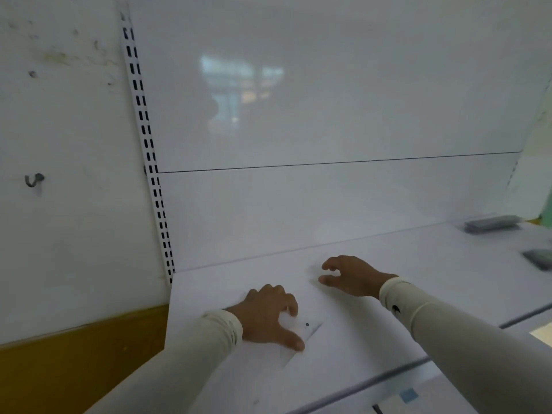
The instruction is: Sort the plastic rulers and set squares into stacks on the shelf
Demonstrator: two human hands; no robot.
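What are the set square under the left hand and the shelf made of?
Set square: clear plastic, probably; the shelf shows through, only edges and a dark hole visible. Shelf: looks like white painted metal or laminate, smooth with a faint sheen; can't tell which.

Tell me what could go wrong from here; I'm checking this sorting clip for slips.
The clear set square under the left hand is nearly invisible on the white shelf, so its edges could be misjudged and the stack left crooked. It lies near the shelf's front edge; a push might slide it off. The right hand hovers curled and holds nothing visible; it may fumble a flat, thin piece.
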